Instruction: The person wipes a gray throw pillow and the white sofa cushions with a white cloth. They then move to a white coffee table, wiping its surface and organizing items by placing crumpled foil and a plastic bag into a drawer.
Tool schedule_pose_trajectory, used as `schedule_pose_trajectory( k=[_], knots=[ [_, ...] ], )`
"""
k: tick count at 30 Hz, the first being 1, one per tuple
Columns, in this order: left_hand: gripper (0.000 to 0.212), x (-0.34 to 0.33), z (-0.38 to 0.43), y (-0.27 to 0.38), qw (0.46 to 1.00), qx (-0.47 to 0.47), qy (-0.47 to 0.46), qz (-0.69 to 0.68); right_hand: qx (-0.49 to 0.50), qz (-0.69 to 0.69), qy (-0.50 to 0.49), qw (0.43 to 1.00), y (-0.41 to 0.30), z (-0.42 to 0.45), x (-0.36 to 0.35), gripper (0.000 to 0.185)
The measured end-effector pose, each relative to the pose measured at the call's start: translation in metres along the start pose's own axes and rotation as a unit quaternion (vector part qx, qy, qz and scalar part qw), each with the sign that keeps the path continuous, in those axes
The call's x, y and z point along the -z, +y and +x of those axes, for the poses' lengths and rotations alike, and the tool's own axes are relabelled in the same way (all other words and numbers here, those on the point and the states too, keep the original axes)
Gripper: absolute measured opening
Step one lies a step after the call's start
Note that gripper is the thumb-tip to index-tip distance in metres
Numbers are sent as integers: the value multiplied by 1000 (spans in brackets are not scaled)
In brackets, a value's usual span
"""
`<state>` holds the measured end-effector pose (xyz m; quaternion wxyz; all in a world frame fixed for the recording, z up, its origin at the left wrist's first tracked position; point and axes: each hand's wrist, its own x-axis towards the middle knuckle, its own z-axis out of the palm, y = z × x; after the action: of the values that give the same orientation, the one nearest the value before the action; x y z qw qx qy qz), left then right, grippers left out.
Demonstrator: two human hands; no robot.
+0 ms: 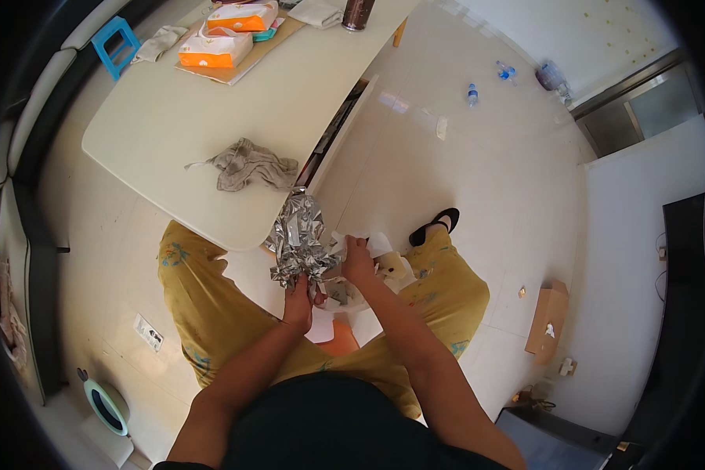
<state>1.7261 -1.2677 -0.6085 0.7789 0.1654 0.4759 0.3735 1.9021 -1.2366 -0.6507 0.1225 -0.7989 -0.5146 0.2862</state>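
Note:
My left hand [298,305] is closed around the lower end of a large crumpled sheet of silver foil [298,226]. The foil rises past the rounded table corner and partly covers it. Just to the right, my right hand [358,258] pinches the edge of a white plastic bag [380,244] between my knees. Crumpled waste and a cream-coloured piece [393,267] show inside the bag, though my forearm hides part of it. On the table [170,147], close to the foil, lies a rumpled grey-brown cloth [252,167].
An open drawer [343,132] juts from the table's right side. Tissue packs [217,48] and a dark tumbler [358,13] stand at its far end. Plastic bottles [473,95] and a cardboard box [547,323] lie on the floor. A blue stool [116,47] stands by the sofa.

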Motion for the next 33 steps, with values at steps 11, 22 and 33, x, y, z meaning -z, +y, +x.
schedule_pose_trajectory(
  k=[11, 22, 33],
  knots=[
    [28, -4, 2, 6, 999, -5, 21, -45, -17, 74, 46, 996, 1, -21, 45, 68],
    [27, -10, 0, 8, 1000, -9, -8, -23, -184, 392, 256, 865, 61, 14, 332, 62],
    [25, 5, 4, 3, 997, -29, -49, 49, -60, 387, -70, 917, -8, -13, 204, 49]
  ],
)
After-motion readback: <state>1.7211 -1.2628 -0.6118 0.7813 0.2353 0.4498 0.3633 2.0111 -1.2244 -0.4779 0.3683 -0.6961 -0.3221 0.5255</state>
